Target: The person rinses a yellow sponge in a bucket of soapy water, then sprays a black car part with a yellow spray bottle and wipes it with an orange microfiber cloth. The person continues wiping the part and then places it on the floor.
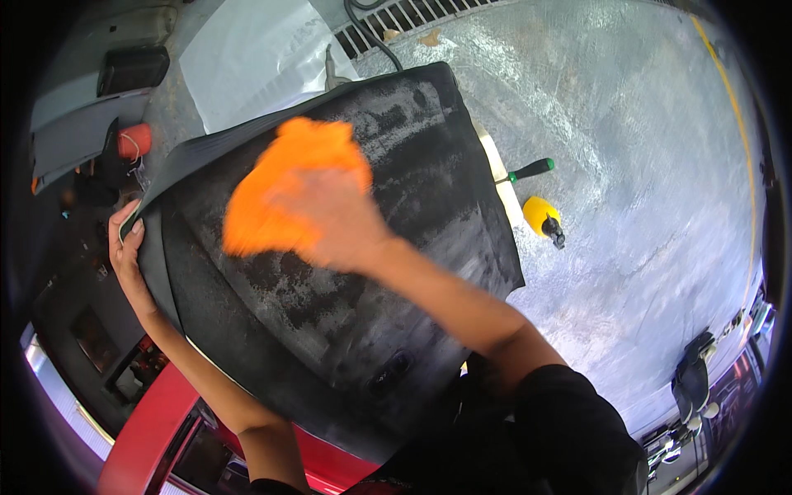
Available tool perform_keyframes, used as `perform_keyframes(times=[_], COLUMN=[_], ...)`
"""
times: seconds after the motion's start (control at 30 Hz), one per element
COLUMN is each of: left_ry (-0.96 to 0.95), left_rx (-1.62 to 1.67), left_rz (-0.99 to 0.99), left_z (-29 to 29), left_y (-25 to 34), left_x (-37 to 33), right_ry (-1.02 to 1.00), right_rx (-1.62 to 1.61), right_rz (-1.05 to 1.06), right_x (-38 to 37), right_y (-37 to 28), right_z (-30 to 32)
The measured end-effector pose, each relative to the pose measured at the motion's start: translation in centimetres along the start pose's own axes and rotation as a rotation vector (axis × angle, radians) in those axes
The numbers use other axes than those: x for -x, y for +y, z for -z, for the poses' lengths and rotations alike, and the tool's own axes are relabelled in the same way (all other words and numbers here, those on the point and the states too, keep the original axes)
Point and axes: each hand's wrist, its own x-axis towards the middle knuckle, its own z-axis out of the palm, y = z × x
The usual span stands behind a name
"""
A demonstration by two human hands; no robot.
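A large black sheet-like panel (396, 198), with scuffed, greyish patches on its face, lies in front of me. Its left side bends up, and my left hand (125, 235) grips that edge, the thumb on the near face. Over the panel's upper middle, my right hand (330, 219) presses an orange cloth (289, 186) flat against the surface. Both hand and cloth are smeared by motion, so the fingers show poorly. The cloth hides the patch of panel under it.
Right of the panel are a green-handled tool (532, 171) and a yellow bottle (540, 214) with a black nozzle on the grey floor. A translucent sheet (256, 66) lies beyond, near a drain grate (404, 21). A red car body (157, 421) stands at lower left.
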Motion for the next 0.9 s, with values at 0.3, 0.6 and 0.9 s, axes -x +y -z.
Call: perform_keyframes(times=[0.3, 0.6, 0.9], left_ry=[0.032, 0.006, -0.022], left_rx=[-0.037, 0.085, 0.138], left_rz=[-0.083, -0.114, -0.017], left_z=[-1.0, -1.9, 0.8], left_y=[1.2, 1.6, -1.3], left_x=[-0.5, -1.6, -0.9], right_ry=[0.110, 0.128, 0.003], right_rx=[0.098, 0.162, 0.105], right_rz=[-0.445, -0.653, -0.320], right_x=[0.0, 1.2, 6.4], right_y=[4.1, 6.0, 4.0], right_z=[1.3, 1.1, 3.5])
